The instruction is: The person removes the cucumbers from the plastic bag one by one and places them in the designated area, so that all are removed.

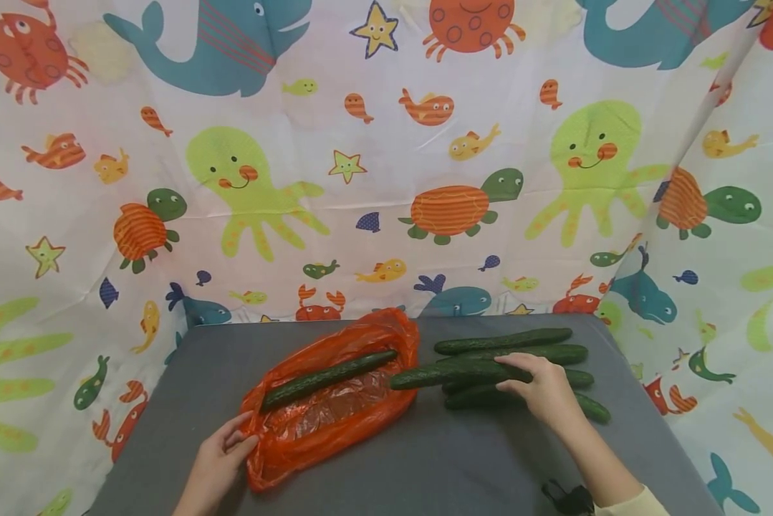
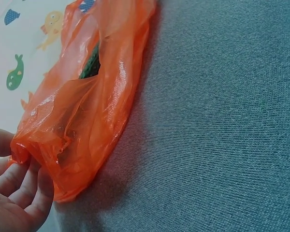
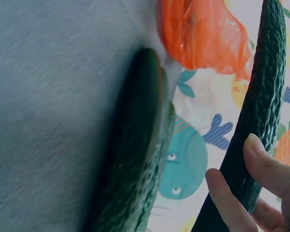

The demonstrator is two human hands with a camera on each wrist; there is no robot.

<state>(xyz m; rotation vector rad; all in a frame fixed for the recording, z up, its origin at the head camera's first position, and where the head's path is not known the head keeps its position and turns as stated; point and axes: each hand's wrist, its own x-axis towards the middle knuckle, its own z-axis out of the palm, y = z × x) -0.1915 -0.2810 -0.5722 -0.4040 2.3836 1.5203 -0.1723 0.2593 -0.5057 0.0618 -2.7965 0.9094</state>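
An orange plastic bag (image 1: pixel 334 437) lies spread with its mouth upward, and one cucumber (image 1: pixel 328 380) rests inside it. My left hand (image 1: pixel 220 451) pinches the bag's near left edge; in the left wrist view the fingers (image 2: pixel 19 183) hold a gathered fold of the film. My right hand (image 1: pixel 544 387) grips a cucumber (image 1: pixel 450 373) near its right end. Seen from the right wrist, this cucumber (image 3: pixel 261 96) is raised over the others, held between thumb and fingers. In the head view its left tip overlaps the bag's right rim.
Several more cucumbers (image 1: pixel 505 342) lie side by side on the grey table (image 1: pixel 450 459), under and around my right hand. A small black object (image 1: pixel 569 497) sits by the right sleeve. A curtain printed with sea animals (image 1: pixel 373 215) stands behind and at both sides.
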